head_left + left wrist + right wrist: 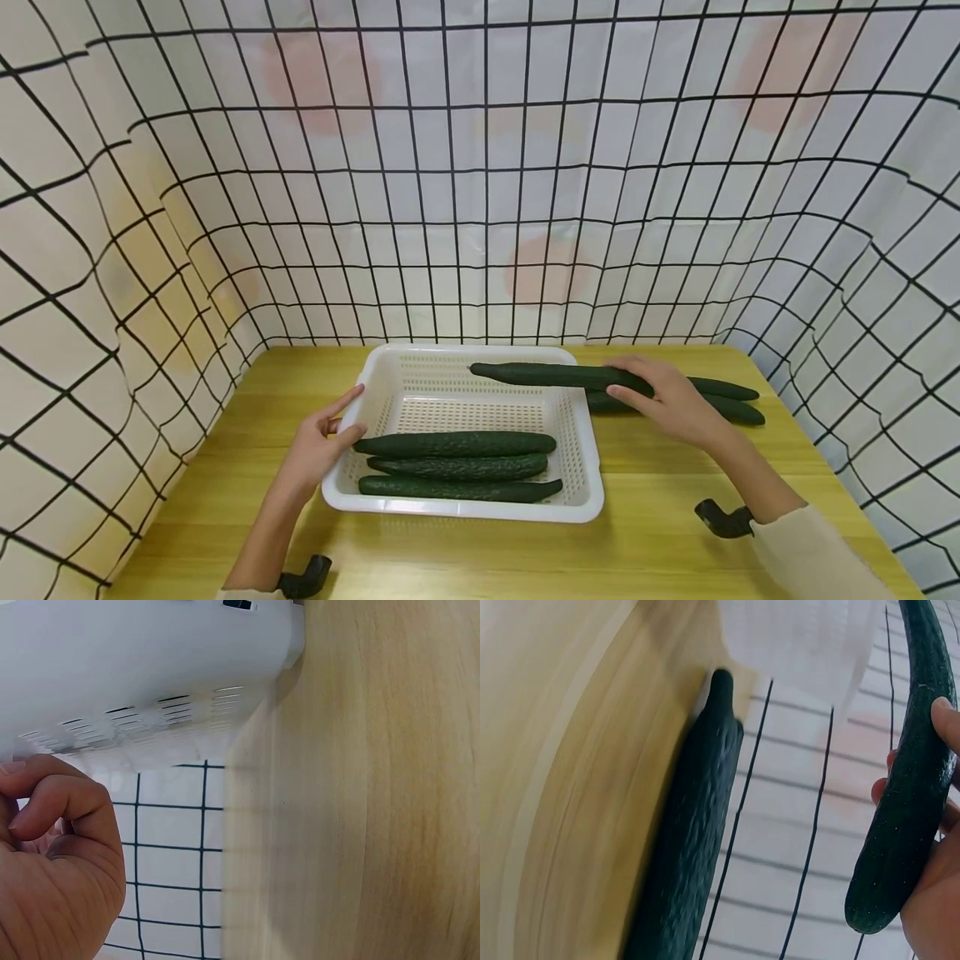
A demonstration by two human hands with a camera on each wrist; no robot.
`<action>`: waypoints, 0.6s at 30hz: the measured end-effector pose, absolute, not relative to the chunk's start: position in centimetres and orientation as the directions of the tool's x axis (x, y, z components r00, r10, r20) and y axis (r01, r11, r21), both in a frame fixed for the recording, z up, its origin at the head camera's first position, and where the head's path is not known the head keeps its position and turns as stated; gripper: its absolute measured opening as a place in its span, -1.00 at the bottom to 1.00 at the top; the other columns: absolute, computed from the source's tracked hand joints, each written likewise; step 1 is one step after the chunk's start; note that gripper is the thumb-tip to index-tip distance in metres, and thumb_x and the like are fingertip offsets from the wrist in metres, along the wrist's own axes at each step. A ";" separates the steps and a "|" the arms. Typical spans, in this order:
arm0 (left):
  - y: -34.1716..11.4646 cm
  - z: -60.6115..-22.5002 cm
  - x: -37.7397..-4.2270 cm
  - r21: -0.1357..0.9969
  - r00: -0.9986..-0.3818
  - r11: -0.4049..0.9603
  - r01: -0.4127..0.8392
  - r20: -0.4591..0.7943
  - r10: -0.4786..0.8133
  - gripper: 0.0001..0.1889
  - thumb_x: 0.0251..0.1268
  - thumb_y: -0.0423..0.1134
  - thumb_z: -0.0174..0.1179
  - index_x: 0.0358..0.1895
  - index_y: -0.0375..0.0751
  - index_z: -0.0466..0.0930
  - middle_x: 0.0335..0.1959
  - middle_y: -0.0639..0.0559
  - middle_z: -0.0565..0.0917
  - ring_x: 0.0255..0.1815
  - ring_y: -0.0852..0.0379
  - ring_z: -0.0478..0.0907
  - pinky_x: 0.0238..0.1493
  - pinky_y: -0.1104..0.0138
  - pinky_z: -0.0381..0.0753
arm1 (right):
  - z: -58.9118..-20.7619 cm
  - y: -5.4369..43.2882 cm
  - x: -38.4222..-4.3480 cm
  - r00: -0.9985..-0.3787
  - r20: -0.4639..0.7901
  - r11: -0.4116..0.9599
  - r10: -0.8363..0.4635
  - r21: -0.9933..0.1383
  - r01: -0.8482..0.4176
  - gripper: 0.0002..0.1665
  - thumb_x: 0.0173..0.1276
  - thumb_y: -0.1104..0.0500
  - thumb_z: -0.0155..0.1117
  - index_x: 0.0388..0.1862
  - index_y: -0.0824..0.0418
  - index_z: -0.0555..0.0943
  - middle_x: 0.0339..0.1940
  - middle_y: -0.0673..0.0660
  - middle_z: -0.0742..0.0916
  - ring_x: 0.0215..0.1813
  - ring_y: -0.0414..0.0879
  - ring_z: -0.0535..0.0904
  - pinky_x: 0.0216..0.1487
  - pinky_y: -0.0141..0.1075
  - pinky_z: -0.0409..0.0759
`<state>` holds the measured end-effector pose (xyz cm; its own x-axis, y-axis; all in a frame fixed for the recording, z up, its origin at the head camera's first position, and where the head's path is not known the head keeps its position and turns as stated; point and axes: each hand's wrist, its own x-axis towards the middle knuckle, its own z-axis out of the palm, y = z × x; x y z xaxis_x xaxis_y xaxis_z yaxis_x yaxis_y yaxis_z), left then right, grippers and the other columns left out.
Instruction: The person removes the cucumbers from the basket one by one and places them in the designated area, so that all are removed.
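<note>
r hand [666, 402] grips cuke [536, 375] nr end, l hand [321, 443] holds basket rim [465, 507]; prob best keep cuke level, off rim.

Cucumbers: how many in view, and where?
6: three cucumbers in the basket, one cucumber in the right hand, two cucumbers on the table right of the basket, partly hidden by that hand; others may be hidden.
</note>
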<state>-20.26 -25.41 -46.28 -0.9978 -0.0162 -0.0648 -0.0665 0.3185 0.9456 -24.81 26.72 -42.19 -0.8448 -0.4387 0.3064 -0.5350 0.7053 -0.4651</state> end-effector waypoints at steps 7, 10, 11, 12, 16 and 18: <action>-25.5 -46.3 -20.3 0.944 -0.998 0.325 -0.064 -0.064 -0.012 -0.32 0.43 -0.26 0.26 0.57 0.17 0.34 -0.26 -0.25 0.71 -0.41 0.04 0.72 -0.42 0.14 0.79 | -41.7 29.9 -23.7 -0.861 0.313 0.715 -0.400 -0.482 -0.507 -0.48 0.57 0.03 0.24 0.43 0.14 0.52 0.37 0.25 0.63 0.40 0.30 0.48 0.29 0.30 0.48; -25.5 -46.2 -20.3 0.940 -0.998 0.335 -0.067 -0.066 -0.014 -0.33 0.43 -0.25 0.26 0.57 0.18 0.33 -0.23 -0.25 0.71 -0.38 0.04 0.72 -0.40 0.15 0.80 | -41.7 31.1 -23.5 -0.867 0.318 0.723 -0.384 -0.479 -0.497 -0.49 0.57 0.04 0.24 0.43 0.12 0.53 0.35 0.25 0.63 0.40 0.31 0.48 0.27 0.29 0.47; -25.5 -46.2 -20.3 0.939 -0.998 0.337 -0.068 -0.067 -0.015 -0.33 0.43 -0.24 0.26 0.57 0.18 0.33 -0.22 -0.26 0.71 -0.37 0.03 0.72 -0.40 0.15 0.80 | -41.8 31.6 -23.4 -0.867 0.322 0.726 -0.380 -0.477 -0.496 -0.49 0.56 0.05 0.24 0.42 0.12 0.53 0.35 0.25 0.64 0.39 0.31 0.48 0.26 0.29 0.46; -25.4 -46.2 -20.3 0.938 -0.998 0.339 -0.068 -0.067 -0.014 -0.33 0.43 -0.24 0.26 0.57 0.19 0.33 -0.23 -0.26 0.72 -0.37 0.03 0.72 -0.40 0.15 0.80 | -41.9 32.0 -23.3 -0.865 0.331 0.728 -0.378 -0.471 -0.498 -0.50 0.56 0.07 0.25 0.41 0.12 0.54 0.34 0.24 0.64 0.38 0.30 0.49 0.25 0.27 0.47; -25.4 -46.1 -20.2 0.939 -0.997 0.338 -0.070 -0.070 -0.014 -0.32 0.43 -0.24 0.27 0.57 0.17 0.33 -0.23 -0.26 0.73 -0.36 0.03 0.72 -0.40 0.16 0.79 | -42.4 33.8 -22.9 -0.858 0.357 0.735 -0.370 -0.453 -0.505 -0.50 0.54 0.12 0.27 0.42 0.12 0.53 0.33 0.24 0.64 0.36 0.28 0.49 0.19 0.22 0.46; -25.4 -46.1 -20.2 0.939 -0.998 0.338 -0.069 -0.068 -0.015 -0.32 0.43 -0.24 0.27 0.57 0.15 0.33 -0.22 -0.26 0.73 -0.36 0.03 0.72 -0.40 0.17 0.79 | -42.8 34.8 -22.6 -0.865 0.359 0.752 -0.349 -0.444 -0.488 -0.48 0.54 0.13 0.27 0.44 0.08 0.52 0.35 0.21 0.64 0.36 0.23 0.48 0.19 0.13 0.47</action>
